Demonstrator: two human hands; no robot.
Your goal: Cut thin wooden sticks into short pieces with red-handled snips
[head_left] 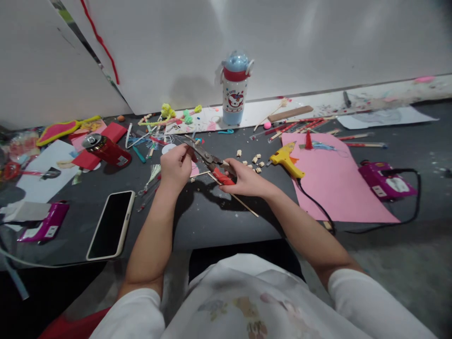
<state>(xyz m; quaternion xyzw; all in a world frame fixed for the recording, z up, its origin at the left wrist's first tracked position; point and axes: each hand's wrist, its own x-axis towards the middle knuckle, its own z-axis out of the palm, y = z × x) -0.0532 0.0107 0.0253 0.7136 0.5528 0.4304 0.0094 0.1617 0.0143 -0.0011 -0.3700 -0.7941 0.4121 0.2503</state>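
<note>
Can (108,150) stands well to the left of the left hand (176,165); what it holds is out of sight. Bottle (236,89) stands beyond both hands, nearer the right hand (245,178), upright with its lid on, its contents hidden.

The front edge of the table (208,230) runs on the near side of the hands, close to the shirt (240,292). Between hands and edge lies a mostly bare strip, crossed by a stick (244,205) slanting out on the near side of the right hand. Beyond the hands, the wall (300,56) closes off the far side.

A purple box (56,220) lies far left of the left hand, and a phone (111,226) lies flat between them. A tassel (154,172) is just left of the left hand, whose fingers pinch together by the tips of the pliers (208,157); I cannot tell what they hold. The pliers slant between the hands, red grips inside the curled right hand. Wood bits (261,164) lie just beyond the right hand; right of them, the glue gun (287,162) and its cord (318,205) block the way across pink paper (339,186). Far right of the hands sits another purple box (374,181).
</note>
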